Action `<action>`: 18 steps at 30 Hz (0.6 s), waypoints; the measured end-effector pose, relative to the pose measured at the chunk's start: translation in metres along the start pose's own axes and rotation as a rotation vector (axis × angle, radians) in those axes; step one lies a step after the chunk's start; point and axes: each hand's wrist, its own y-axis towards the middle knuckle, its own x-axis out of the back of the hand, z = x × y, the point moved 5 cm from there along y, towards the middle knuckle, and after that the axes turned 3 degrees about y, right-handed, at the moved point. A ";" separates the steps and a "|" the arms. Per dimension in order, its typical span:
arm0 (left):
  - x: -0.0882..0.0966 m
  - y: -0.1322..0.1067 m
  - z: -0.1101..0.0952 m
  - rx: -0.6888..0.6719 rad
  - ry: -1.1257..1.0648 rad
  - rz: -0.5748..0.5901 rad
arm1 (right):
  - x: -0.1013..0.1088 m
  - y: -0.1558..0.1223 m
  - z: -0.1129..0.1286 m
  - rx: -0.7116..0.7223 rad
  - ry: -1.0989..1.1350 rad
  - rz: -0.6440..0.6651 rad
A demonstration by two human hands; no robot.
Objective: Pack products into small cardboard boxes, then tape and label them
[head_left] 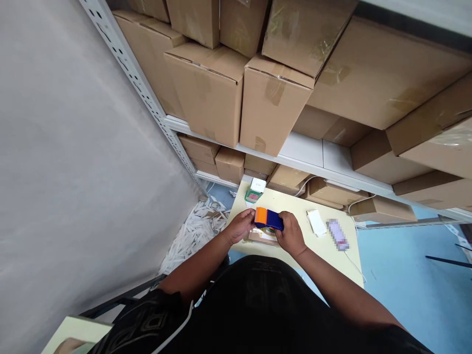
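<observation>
Above the near side of the pale-yellow table [295, 202], the orange-and-navy box [268, 219] lies crosswise, long axis left to right, equally near both hands: left hand [241, 226] pinching its orange end, right hand [291, 235] gripping its navy end.

Lilac item [337, 235] pixelated, identity unclear. Package [262, 237] partly hidden by blue-and-orange object [269, 218]. Upper cartons [193, 22] cut by top edge.

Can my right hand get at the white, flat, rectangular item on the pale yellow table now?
Likely yes: nothing visible stands between your right hand and the white item on the table. The hand's grip on the orange-and-blue block would probably need releasing first.
</observation>
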 end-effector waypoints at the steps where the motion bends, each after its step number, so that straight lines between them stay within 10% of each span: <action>1: 0.000 0.001 0.000 -0.002 -0.018 0.004 | -0.001 0.000 0.000 -0.004 0.003 -0.010; 10: 0.008 0.007 0.000 0.077 -0.102 -0.084 | 0.012 0.010 -0.002 0.039 -0.077 0.100; 18: 0.018 0.008 -0.008 0.086 0.406 -0.062 | 0.028 0.007 0.003 0.074 -0.143 0.256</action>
